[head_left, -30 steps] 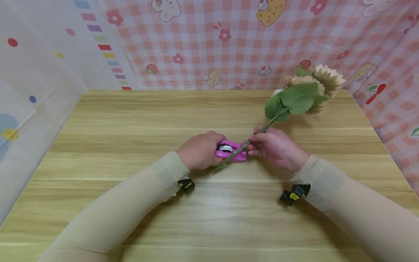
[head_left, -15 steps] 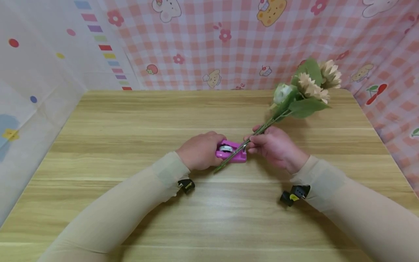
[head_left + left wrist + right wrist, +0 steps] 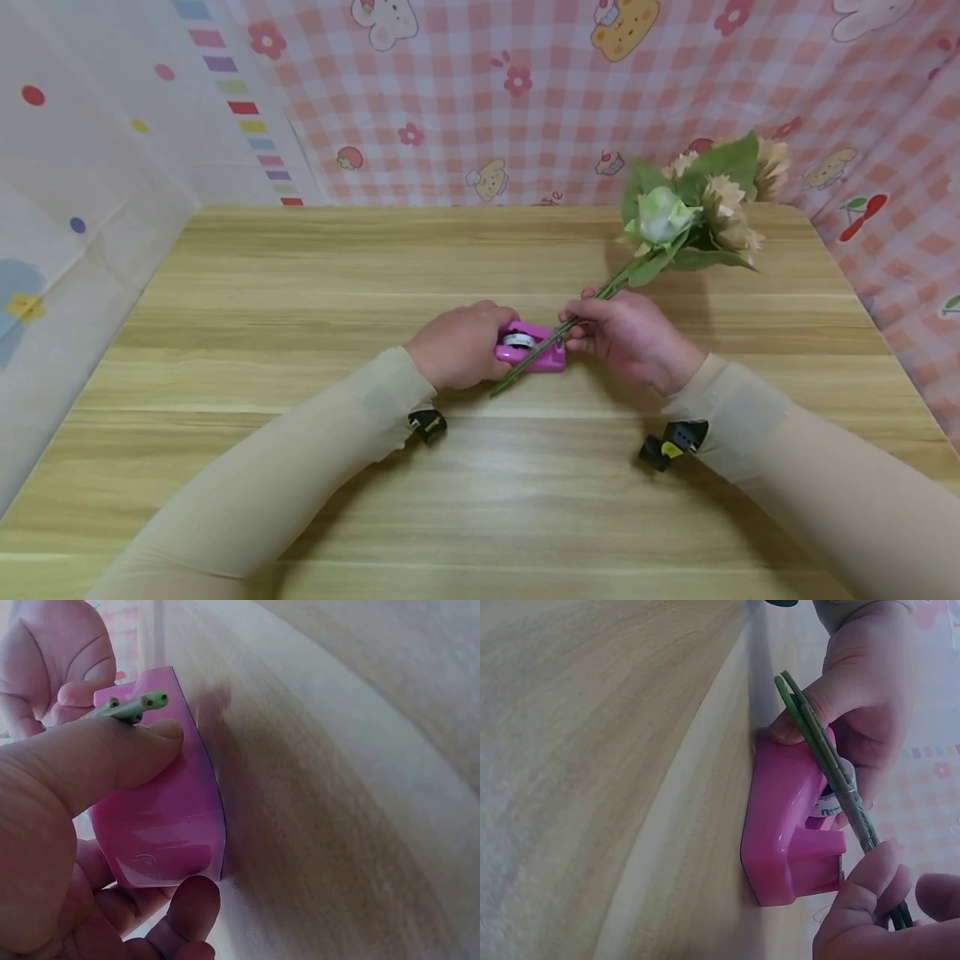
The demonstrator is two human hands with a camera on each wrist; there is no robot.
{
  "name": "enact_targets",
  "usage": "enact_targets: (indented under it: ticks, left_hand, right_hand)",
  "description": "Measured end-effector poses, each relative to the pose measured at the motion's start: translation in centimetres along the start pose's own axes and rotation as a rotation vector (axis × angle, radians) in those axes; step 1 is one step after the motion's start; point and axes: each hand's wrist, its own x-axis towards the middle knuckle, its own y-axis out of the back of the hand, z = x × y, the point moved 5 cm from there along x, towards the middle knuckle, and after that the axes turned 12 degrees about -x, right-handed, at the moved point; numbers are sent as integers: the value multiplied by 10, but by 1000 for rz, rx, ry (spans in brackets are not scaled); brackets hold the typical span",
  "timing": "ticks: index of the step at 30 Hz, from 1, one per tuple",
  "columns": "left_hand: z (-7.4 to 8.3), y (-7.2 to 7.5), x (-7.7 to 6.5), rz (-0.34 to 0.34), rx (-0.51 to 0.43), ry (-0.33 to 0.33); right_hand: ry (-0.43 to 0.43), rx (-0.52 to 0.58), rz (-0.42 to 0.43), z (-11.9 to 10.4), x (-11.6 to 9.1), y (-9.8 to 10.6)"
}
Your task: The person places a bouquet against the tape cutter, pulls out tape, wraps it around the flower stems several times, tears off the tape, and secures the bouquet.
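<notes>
My left hand grips the back end of a pink tape dispenser on the table, its thumb along the near side. A white-labelled tape roll sits inside, and the toothed cutting edge faces my right hand. With thumb and fingers, my right hand pinches the stems of a flower bunch: a pale green-white rose, cream blooms and green leaves. The bare stems slant across above the dispenser, their cut ends by my left thumb. Shiny clear tape wraps a stretch of them near my right fingertips.
The wood-grain table spreads around both hands. A pink checked cloth hangs behind its far edge, with the flower heads reaching in front of it. Small black cameras are strapped at both wrists.
The flower bunch has turned about its stems in my right hand, bringing the rose round to face up. My left hand and the tape dispenser stay in place.
</notes>
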Motion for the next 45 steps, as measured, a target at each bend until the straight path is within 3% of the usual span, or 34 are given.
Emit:
enact_targets:
  ticks: [14, 26, 45]
  left_hand:
    - [1, 0, 0, 7, -3, -13]
    - [1, -1, 1, 9, -3, -7]
    - [-2, -3, 2, 7, -10, 1]
  right_hand:
    - [-35, -14, 28, 2, 2, 3]
    - [-46, 44, 53, 7, 2, 7]
    - [13, 29, 7, 6, 1, 6]
